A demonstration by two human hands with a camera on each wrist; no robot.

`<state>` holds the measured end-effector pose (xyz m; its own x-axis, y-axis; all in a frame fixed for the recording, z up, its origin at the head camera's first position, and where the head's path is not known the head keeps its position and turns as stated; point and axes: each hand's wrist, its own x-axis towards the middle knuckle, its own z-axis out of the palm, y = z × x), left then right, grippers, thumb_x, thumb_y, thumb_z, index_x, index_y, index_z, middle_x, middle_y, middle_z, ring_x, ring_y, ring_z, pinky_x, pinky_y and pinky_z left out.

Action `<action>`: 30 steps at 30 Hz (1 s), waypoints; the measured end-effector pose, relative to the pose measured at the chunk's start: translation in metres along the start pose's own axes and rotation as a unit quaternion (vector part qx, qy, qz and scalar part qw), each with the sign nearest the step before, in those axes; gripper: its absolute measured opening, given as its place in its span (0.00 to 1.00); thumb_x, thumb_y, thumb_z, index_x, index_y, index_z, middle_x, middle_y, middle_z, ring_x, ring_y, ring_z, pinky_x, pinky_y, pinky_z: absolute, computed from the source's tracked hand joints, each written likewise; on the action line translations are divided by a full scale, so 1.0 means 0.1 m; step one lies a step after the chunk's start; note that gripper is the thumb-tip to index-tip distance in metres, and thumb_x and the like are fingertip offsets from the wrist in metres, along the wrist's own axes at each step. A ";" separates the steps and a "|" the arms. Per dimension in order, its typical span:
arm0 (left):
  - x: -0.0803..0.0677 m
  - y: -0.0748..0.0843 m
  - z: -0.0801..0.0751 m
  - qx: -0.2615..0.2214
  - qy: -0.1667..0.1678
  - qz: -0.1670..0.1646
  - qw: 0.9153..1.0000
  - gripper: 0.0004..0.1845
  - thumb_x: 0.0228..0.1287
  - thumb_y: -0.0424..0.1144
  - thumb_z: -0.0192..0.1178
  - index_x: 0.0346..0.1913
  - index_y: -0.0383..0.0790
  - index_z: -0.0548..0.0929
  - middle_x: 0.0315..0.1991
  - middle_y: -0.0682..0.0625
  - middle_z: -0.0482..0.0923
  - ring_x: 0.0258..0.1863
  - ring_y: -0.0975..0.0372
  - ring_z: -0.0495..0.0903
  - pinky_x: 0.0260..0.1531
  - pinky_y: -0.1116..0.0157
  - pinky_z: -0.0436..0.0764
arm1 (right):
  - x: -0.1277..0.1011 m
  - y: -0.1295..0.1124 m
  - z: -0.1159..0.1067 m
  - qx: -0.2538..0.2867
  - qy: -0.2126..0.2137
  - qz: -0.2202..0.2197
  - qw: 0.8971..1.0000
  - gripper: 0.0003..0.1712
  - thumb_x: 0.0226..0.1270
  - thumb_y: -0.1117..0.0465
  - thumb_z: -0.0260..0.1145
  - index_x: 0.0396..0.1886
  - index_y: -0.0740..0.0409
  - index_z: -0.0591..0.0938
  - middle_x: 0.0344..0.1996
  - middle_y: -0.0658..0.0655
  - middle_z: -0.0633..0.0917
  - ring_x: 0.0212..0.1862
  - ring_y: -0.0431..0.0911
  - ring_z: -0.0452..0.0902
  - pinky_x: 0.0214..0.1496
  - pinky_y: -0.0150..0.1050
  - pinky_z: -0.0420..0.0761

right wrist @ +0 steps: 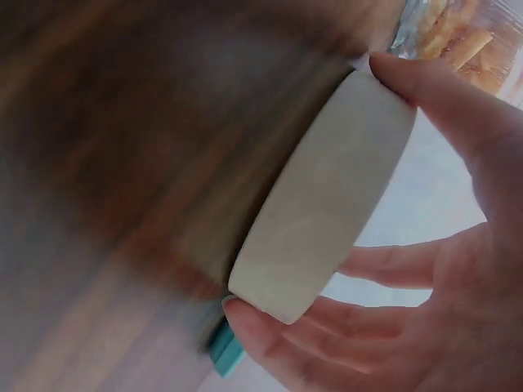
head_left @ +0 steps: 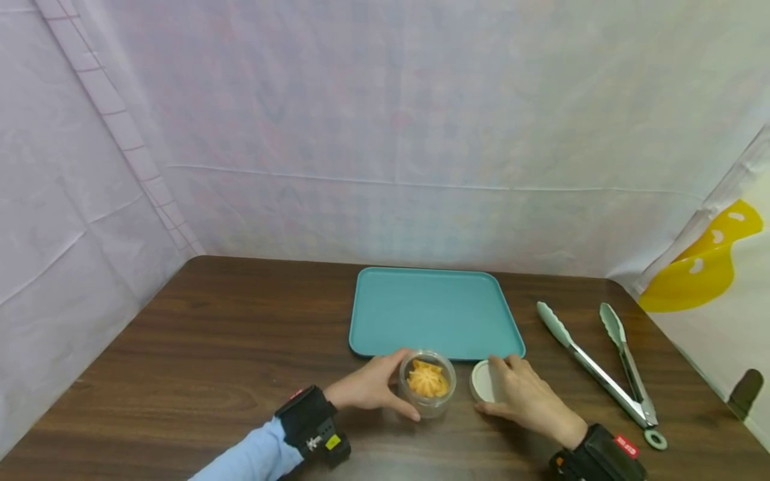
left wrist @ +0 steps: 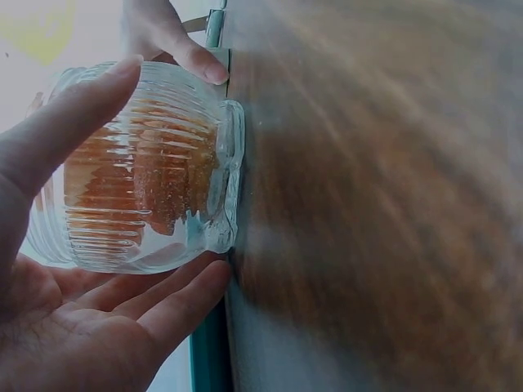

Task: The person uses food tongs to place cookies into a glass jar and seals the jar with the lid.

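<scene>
A clear ribbed glass jar (head_left: 428, 409) stands upright on the table, filled with orange-yellow, ridged biscuit-like snacks (head_left: 428, 379). Its top is uncovered. My left hand (head_left: 375, 384) curves round the jar's left side, thumb in front and fingers behind; the left wrist view shows thumb (left wrist: 86, 114) and fingers along the ribbed glass (left wrist: 122, 237). To the right of the jar, my right hand (head_left: 529, 401) grips a round off-white lid (head_left: 483, 381) by its edges. In the right wrist view the lid (right wrist: 323, 196) lies close over the wood between thumb and fingers.
Behind both hands lies a teal rectangular tray (head_left: 430, 314). Metal tongs (head_left: 607, 384) with pale green tips rest spread apart on the right of the brown wooden table (head_left: 240, 334). White cloth (head_left: 391, 133) hangs behind the table's far edge.
</scene>
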<state>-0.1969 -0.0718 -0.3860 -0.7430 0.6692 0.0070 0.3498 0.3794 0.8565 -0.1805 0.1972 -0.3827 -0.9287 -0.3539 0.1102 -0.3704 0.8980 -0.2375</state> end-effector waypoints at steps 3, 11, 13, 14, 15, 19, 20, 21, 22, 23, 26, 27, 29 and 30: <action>0.00 0.00 0.00 0.007 0.002 0.002 1.000 0.42 0.40 0.38 0.72 0.60 0.39 0.62 0.55 0.47 0.69 0.56 0.58 0.68 0.55 0.70 0.68 | 0.01 -0.03 -0.07 0.016 0.005 -0.008 1.000 0.43 0.37 0.44 0.74 0.50 0.67 0.73 0.35 0.61 0.74 0.34 0.50 0.71 0.24 0.38 0.76; 0.01 0.00 0.00 0.005 -0.004 0.005 1.000 0.42 0.41 0.37 0.72 0.61 0.41 0.61 0.55 0.47 0.69 0.55 0.59 0.69 0.53 0.71 0.69 | 0.06 -0.14 -0.33 0.078 0.062 -0.044 0.994 0.41 0.48 0.41 0.67 0.55 0.63 0.71 0.41 0.61 0.74 0.35 0.47 0.72 0.24 0.30 0.73; 0.02 0.01 0.01 0.006 -0.004 0.007 1.000 0.42 0.41 0.37 0.72 0.61 0.41 0.61 0.55 0.47 0.69 0.55 0.59 0.69 0.53 0.71 0.69 | 0.06 -0.18 -0.37 0.088 0.066 -0.060 0.992 0.40 0.49 0.41 0.66 0.57 0.62 0.70 0.41 0.59 0.74 0.34 0.44 0.71 0.23 0.28 0.72; 0.02 0.01 0.01 0.005 -0.005 0.007 1.000 0.42 0.41 0.38 0.72 0.61 0.41 0.61 0.56 0.47 0.69 0.55 0.59 0.68 0.53 0.71 0.69 | 0.07 -0.20 -0.37 0.094 0.068 -0.073 0.991 0.40 0.50 0.42 0.66 0.57 0.62 0.70 0.41 0.59 0.74 0.33 0.43 0.71 0.23 0.27 0.71; 0.02 0.01 0.02 0.006 -0.005 0.009 1.000 0.42 0.41 0.38 0.72 0.61 0.40 0.61 0.56 0.47 0.68 0.55 0.59 0.68 0.53 0.71 0.69 | 0.07 -0.22 -0.38 0.098 0.071 -0.088 0.989 0.40 0.50 0.42 0.66 0.58 0.62 0.69 0.42 0.59 0.74 0.33 0.42 0.71 0.23 0.27 0.72; 0.03 0.01 0.02 -0.001 -0.008 0.014 1.000 0.43 0.42 0.37 0.71 0.62 0.39 0.60 0.58 0.45 0.67 0.56 0.58 0.68 0.53 0.71 0.70 | 0.11 -0.32 -0.36 0.110 0.077 -0.146 0.980 0.41 0.50 0.44 0.67 0.59 0.63 0.68 0.44 0.57 0.73 0.36 0.43 0.72 0.26 0.26 0.74; 0.03 0.01 0.02 -0.001 -0.008 0.013 1.000 0.43 0.42 0.37 0.71 0.62 0.39 0.59 0.58 0.45 0.66 0.56 0.58 0.68 0.53 0.71 0.70 | 0.12 -0.34 -0.35 0.112 0.075 -0.156 0.978 0.41 0.50 0.44 0.67 0.59 0.63 0.68 0.45 0.57 0.73 0.37 0.43 0.72 0.27 0.27 0.75; 0.03 0.00 0.02 0.000 -0.009 0.013 1.000 0.43 0.42 0.37 0.71 0.62 0.39 0.59 0.58 0.45 0.66 0.56 0.58 0.68 0.53 0.71 0.70 | 0.13 -0.36 -0.34 0.115 0.073 -0.164 0.977 0.41 0.50 0.43 0.67 0.59 0.62 0.68 0.45 0.57 0.72 0.38 0.44 0.73 0.28 0.27 0.76; 0.03 0.00 0.02 0.004 -0.009 0.013 1.000 0.43 0.42 0.37 0.71 0.62 0.39 0.59 0.59 0.45 0.66 0.56 0.58 0.68 0.53 0.71 0.70 | 0.14 -0.38 -0.33 0.118 0.068 -0.170 0.976 0.41 0.50 0.43 0.67 0.59 0.62 0.68 0.46 0.57 0.72 0.39 0.45 0.73 0.28 0.27 0.76; 0.04 0.00 0.03 0.010 -0.008 0.014 1.000 0.43 0.42 0.38 0.71 0.62 0.39 0.59 0.59 0.45 0.66 0.56 0.58 0.68 0.53 0.71 0.69 | 0.15 -0.40 -0.33 0.122 0.061 -0.175 0.975 0.41 0.50 0.43 0.66 0.60 0.61 0.68 0.46 0.57 0.71 0.40 0.45 0.73 0.29 0.28 0.77; 0.05 0.01 0.03 0.036 -0.001 0.017 0.999 0.43 0.40 0.40 0.72 0.61 0.38 0.60 0.57 0.46 0.67 0.55 0.59 0.68 0.54 0.70 0.68 | 0.18 -0.46 -0.30 0.131 0.043 -0.191 0.972 0.41 0.51 0.43 0.66 0.60 0.60 0.67 0.47 0.56 0.70 0.42 0.46 0.72 0.31 0.29 0.78; 0.05 0.01 0.03 0.044 0.001 0.020 0.999 0.43 0.40 0.40 0.72 0.60 0.37 0.61 0.57 0.46 0.68 0.55 0.60 0.68 0.54 0.70 0.68 | 0.18 -0.48 -0.29 0.133 0.039 -0.195 0.971 0.41 0.51 0.43 0.66 0.60 0.60 0.67 0.48 0.55 0.69 0.43 0.46 0.72 0.31 0.28 0.78; 0.05 0.01 0.02 0.052 0.003 0.023 0.998 0.44 0.39 0.40 0.73 0.60 0.36 0.61 0.56 0.45 0.68 0.55 0.60 0.68 0.54 0.69 0.68 | 0.20 -0.51 -0.27 0.135 0.030 -0.205 0.969 0.41 0.51 0.43 0.65 0.61 0.60 0.67 0.48 0.54 0.69 0.44 0.45 0.71 0.32 0.29 0.78; 0.05 0.01 0.02 0.056 0.004 0.024 0.998 0.44 0.39 0.40 0.73 0.60 0.36 0.61 0.56 0.45 0.69 0.55 0.59 0.68 0.55 0.69 0.68 | 0.21 -0.52 -0.25 0.135 0.028 -0.211 0.968 0.41 0.51 0.43 0.65 0.61 0.60 0.67 0.48 0.54 0.68 0.44 0.45 0.71 0.33 0.30 0.78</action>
<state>-0.1993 -0.0662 -0.3860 -0.7282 0.6835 0.0510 0.4465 0.4166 0.7919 -0.1802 0.1497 -0.3436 -0.6950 -0.6521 0.3029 -0.7134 0.5729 -0.4035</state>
